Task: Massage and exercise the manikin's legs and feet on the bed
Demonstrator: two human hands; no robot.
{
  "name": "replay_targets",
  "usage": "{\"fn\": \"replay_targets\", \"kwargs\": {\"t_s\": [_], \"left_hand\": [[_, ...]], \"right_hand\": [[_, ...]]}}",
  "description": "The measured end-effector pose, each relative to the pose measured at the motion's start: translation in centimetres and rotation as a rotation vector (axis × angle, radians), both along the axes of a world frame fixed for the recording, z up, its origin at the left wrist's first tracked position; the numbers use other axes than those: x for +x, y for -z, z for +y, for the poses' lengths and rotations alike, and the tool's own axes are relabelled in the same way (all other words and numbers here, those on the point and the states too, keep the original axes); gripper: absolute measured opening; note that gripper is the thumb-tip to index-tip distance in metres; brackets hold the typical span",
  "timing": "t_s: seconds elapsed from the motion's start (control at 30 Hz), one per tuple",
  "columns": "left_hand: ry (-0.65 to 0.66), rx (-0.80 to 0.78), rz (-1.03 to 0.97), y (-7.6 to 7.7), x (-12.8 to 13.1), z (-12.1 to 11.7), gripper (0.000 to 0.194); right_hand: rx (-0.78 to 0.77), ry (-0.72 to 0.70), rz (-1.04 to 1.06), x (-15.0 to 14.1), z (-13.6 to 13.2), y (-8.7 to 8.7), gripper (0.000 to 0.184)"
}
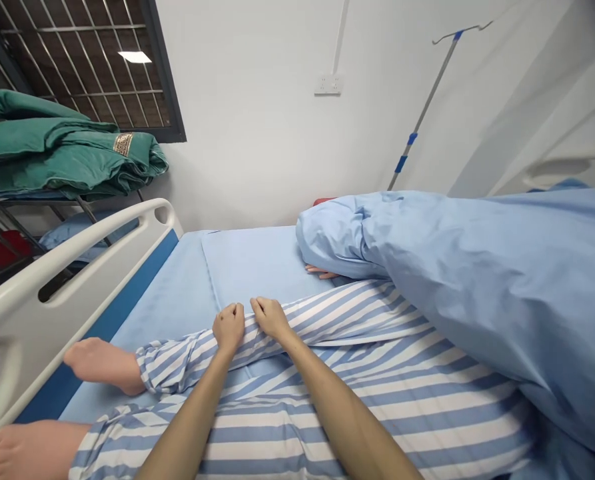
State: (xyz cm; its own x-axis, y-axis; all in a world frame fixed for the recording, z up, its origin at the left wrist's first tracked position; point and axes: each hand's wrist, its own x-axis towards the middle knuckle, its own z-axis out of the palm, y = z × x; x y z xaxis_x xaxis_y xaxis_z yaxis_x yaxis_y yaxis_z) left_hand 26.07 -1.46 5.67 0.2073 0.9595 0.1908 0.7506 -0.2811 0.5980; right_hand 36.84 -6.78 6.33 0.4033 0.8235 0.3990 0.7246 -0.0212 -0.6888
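Note:
My left hand (230, 325) is closed in a fist on the far leg of a pair of blue-and-white striped trousers (322, 313), near the knee or shin. Close beside it on the same leg, my right hand (271, 316) is curled into a fist too. No object shows in either hand; the undersides of the fingers are hidden. The trousers are on a lying figure, perhaps a manikin. Its far bare foot (104, 363) and near bare foot (30, 447) point left. A light blue quilt (457, 247) covers its upper part, and fingertips (320, 271) stick out from under it.
The figure lies on a bed with a pale blue sheet (252, 260). A white bed end board (102, 267) stands at the left. Behind it, green folded bedding (67, 157) rests on a metal rack. An IV pole (427, 103) rises by the white wall at the right.

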Motion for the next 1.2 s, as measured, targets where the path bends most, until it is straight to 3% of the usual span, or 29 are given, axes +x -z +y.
{"fn": "replay_targets", "kwargs": {"t_s": [0.13,0.23,0.33,0.5,0.6,0.77,0.9,1.03,1.13,1.2], "left_hand": [[0.075,-0.028,-0.110,-1.1,0.7,0.1,0.037],[0.162,-0.033,-0.342,-2.0,2.7,-0.3,0.044],[0.172,-0.072,-0.506,-1.9,4.7,-0.8,0.051],[0.182,-0.082,-0.391,-0.7,5.5,-0.9,0.052],[0.170,-0.065,-0.386,-0.4,5.3,-0.6,0.051],[0.233,-0.024,-0.315,-0.2,5.6,-0.9,0.047],[0.274,-0.012,-0.251,-0.2,5.3,-1.0,0.048],[0.293,-0.093,-0.318,-2.0,5.8,-1.4,0.048],[0.306,-0.136,-0.486,-3.8,7.9,-2.3,0.047],[0.314,-0.125,-0.573,-4.0,9.6,-3.0,0.047]], "right_hand": [[-0.005,-0.029,-0.008,0.5,0.0,1.0,0.040],[0.045,-0.048,0.110,0.9,0.1,0.8,0.041],[0.095,-0.033,0.253,1.4,0.1,0.7,0.043],[0.095,0.023,0.228,1.1,0.4,0.9,0.042],[0.014,0.053,0.127,1.1,0.3,0.0,0.040],[-0.020,0.026,-0.085,3.7,-1.4,-1.8,0.038],[0.005,0.115,-0.013,5.6,-2.4,-1.0,0.040],[0.026,0.103,0.036,6.0,-2.3,-0.1,0.039],[0.102,0.112,0.188,6.4,-2.1,-0.2,0.041],[0.154,0.103,0.322,6.8,-2.2,-0.3,0.041]]}}
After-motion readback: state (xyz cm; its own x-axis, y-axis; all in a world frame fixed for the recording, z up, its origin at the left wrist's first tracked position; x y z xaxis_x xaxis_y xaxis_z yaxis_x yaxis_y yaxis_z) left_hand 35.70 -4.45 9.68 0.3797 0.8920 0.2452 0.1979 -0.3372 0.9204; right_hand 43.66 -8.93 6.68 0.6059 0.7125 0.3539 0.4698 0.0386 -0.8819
